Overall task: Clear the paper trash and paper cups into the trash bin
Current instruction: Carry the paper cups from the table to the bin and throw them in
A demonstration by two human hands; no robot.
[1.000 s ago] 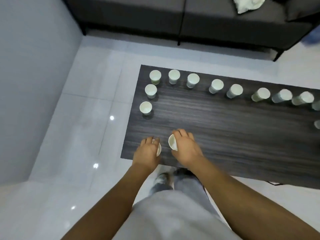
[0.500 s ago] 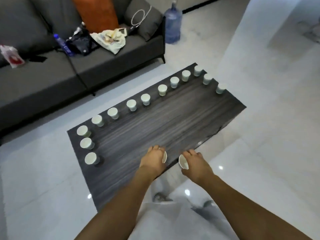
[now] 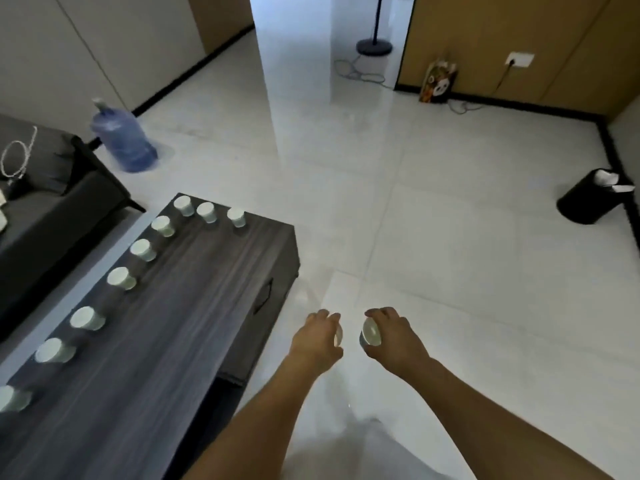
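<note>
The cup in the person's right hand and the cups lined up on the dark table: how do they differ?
The cup in the right hand is gripped by the right hand and carried over the white floor; the cups on the table stand free on the dark table. The held cup lies tilted, its round end facing the camera; the table cups stand in a row. Both look like small pale paper cups of similar size.
</note>
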